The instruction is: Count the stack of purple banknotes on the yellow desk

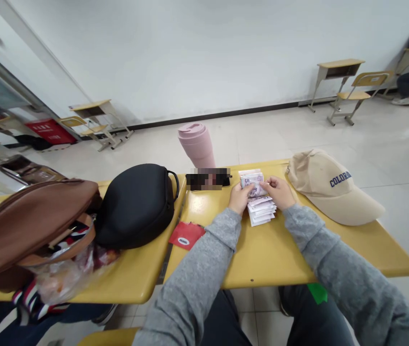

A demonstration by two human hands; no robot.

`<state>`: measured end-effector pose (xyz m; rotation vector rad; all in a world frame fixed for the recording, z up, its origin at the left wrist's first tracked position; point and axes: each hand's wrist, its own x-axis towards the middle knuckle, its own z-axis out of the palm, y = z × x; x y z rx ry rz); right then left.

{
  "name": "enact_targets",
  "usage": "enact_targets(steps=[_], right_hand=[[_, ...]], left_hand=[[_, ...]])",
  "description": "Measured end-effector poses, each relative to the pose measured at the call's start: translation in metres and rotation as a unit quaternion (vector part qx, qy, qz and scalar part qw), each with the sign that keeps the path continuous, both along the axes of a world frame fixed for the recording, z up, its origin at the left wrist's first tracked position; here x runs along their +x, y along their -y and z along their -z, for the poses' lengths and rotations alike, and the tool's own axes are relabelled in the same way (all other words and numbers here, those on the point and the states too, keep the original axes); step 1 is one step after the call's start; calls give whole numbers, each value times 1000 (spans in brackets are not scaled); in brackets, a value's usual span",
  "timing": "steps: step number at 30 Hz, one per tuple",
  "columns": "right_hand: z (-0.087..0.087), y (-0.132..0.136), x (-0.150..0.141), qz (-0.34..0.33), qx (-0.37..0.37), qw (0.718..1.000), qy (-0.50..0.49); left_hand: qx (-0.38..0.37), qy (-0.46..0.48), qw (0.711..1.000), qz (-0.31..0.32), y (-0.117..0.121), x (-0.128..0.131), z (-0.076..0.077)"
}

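My left hand [239, 198] is closed on a small stack of purplish banknotes [253, 179], its thumb lying over their front. At the right edge of the same banknotes, the fingers of my right hand [281, 193] are pinched together. More pale paper notes [261, 211] lie fanned in an overlapping pile on the yellow desk [272, 259], just below my hands. A further few pale slips show behind the stack. Left of my left forearm lies a flat red packet [187, 235] with a white oval label.
A pink tumbler [198, 146] stands at the desk's back edge, behind a dark, blurred-out object [208, 179]. A beige cap [330, 187] lies on the right. On the adjoining left desk sit a round black case [136, 206], a brown bag [31, 226] and a plastic bag [64, 278].
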<state>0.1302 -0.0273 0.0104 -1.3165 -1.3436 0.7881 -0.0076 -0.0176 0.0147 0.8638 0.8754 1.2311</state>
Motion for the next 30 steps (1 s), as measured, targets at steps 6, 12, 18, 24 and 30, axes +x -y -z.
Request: enact_targets(steps=[6,12,18,24,30], right_hand=[[-7,4,1,-13,-22,998,-53],[-10,5,1,-4,-23,997,-74],[-7,2,3,-28,-25,992,-117],[-12,5,-1,-58,-34,983,-170],[-21,11,-5,-63,-46,981,-176]], left_hand=[[13,3,1000,3,3,2,-2],[17,27,999,-14,0,3,1],[24,48,998,-15,-9,2,9],[10,53,998,-33,-13,-1,11],[15,36,998,-39,-9,-2,5]])
